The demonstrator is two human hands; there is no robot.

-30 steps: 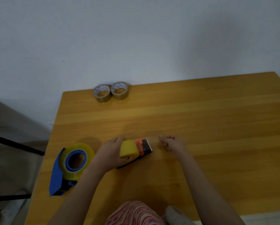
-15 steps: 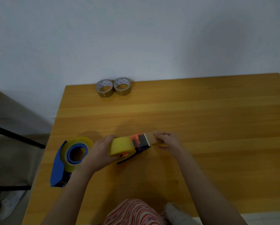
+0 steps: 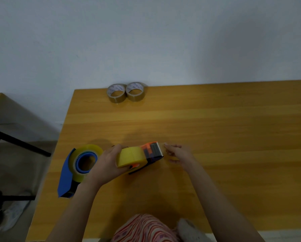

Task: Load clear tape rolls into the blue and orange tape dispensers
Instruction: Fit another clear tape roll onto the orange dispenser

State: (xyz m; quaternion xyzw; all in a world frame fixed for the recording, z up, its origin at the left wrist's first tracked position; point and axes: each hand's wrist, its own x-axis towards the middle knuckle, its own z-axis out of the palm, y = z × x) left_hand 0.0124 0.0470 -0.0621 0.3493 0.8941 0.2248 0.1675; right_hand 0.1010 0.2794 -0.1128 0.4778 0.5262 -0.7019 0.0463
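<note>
The orange tape dispenser (image 3: 150,152) carries a yellowish clear tape roll (image 3: 131,157) and is raised a little above the table. My left hand (image 3: 109,161) grips it around the roll. Just right of the dispenser's blade end, my right hand (image 3: 176,152) pinches the loose end of the tape. The blue tape dispenser (image 3: 66,175) lies at the table's left edge with a clear tape roll (image 3: 87,159) mounted on its blue hub.
Two brown tape rolls (image 3: 125,92) stand side by side at the far edge of the wooden table (image 3: 216,137). A second table with black legs (image 3: 15,142) sits lower left. The wall is close behind. My patterned clothing shows at the bottom edge.
My left hand has lifted the orange dispenser slightly off the table and tilted it. My right hand stays at the blade end, holding the tape end.
</note>
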